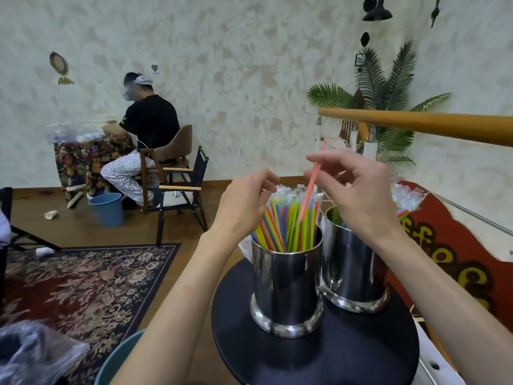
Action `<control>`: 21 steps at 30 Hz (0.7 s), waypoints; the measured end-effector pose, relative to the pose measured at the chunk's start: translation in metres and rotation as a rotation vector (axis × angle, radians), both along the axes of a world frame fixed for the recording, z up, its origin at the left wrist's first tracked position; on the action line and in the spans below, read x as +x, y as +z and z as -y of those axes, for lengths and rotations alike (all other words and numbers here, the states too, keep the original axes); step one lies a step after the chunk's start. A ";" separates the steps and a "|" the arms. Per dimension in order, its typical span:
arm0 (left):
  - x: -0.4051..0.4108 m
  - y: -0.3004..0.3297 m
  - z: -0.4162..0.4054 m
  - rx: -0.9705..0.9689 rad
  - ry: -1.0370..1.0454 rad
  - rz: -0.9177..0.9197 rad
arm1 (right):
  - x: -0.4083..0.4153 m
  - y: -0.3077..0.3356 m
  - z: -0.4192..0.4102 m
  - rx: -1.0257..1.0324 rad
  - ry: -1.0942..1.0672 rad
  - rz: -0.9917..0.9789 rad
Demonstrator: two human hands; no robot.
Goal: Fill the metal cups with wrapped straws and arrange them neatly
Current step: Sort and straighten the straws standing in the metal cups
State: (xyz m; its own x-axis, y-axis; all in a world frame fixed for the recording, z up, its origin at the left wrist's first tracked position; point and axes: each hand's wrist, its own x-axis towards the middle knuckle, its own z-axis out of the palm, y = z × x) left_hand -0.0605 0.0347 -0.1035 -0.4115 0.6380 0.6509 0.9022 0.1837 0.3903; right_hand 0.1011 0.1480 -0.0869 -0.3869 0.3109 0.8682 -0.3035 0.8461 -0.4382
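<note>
The pink straw (pixel 313 177) is thin, sealed in a clear wrapper, and tilted so its top leans toward 1 o'clock. The right hand (pixel 358 187) pinches it near the middle between thumb and fingertips, with its lower end among the tops of the other straws. Those straws (pixel 286 223) are yellow, green, blue, orange and red, each in clear plastic with crimped ends, and they stand upright and close together.

They fill the near metal cup (pixel 287 284), a shiny steel cylinder with a flared base, standing on a round black table (pixel 305 357). The left hand (pixel 244 202) is at 10 o'clock from this cup, its curled fingertips touching the wrapper ends at the bundle's top edge. A second metal cup (pixel 354 270) stands just beside the first at 2 o'clock, partly hidden by the right wrist; a few green and blue straws show inside it. More wrapped straws (pixel 406 200) lie at 3 o'clock from the right hand.
</note>
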 end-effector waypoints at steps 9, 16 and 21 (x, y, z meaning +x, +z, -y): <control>0.014 0.010 0.002 0.354 -0.208 0.214 | -0.018 -0.025 0.007 -0.100 0.009 0.295; 0.018 0.002 -0.006 0.272 -0.140 0.066 | -0.021 -0.036 0.004 -0.028 -0.094 0.726; 0.011 -0.003 -0.006 0.060 0.003 -0.163 | 0.001 -0.013 -0.022 -0.087 -0.292 0.651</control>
State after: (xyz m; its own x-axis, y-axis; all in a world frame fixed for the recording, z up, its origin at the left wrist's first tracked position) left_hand -0.0496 0.0403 -0.1067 -0.2992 0.5952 0.7458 0.9539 0.1672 0.2493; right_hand 0.1024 0.1698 -0.0998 -0.7081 0.5382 0.4571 0.2756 0.8066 -0.5229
